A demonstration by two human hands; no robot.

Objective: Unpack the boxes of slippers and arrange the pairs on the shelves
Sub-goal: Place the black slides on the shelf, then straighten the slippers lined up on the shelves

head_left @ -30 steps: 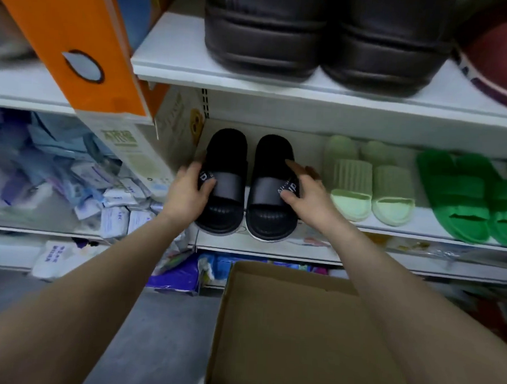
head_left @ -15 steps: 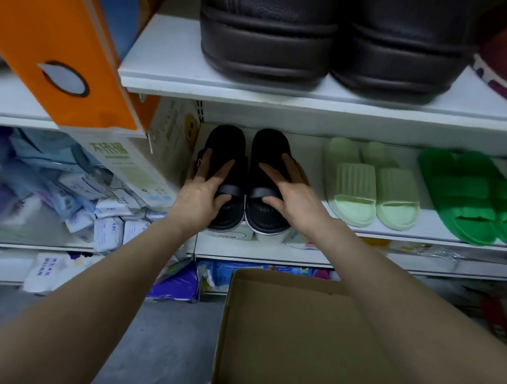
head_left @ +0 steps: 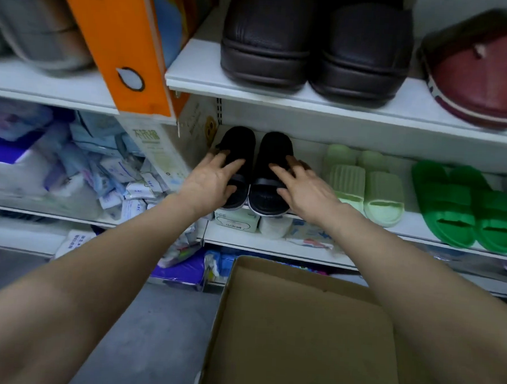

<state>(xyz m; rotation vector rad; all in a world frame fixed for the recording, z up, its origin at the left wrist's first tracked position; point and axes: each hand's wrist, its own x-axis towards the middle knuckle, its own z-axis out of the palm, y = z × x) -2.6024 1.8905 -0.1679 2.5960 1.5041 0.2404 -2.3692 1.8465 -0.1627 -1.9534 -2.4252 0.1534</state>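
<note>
Black slippers (head_left: 273, 151) pushed deeper onto shelf (head_left: 415, 228), left hand (head_left: 208, 183) and right hand (head_left: 302, 191) spread flat on them.

Upper shelf (head_left: 309, 108) low overhead; pale green slippers (head_left: 364, 188) crowd right; orange box (head_left: 122, 38) overhangs left.

— What do the surfaces look like from your end?
— I see the black slippers (head_left: 275, 149) at the left end of the shelf (head_left: 409, 228) as matt, rubbery plastic. The pale green slippers (head_left: 347, 179) beside them are matt too, with ridged straps.
— And the box?
— The cardboard box (head_left: 298, 326) is plain brown, dull, slightly rough. The dark shoes (head_left: 266, 31) on the upper shelf (head_left: 200, 68) show a pebbled, faintly glossy grain.
</note>
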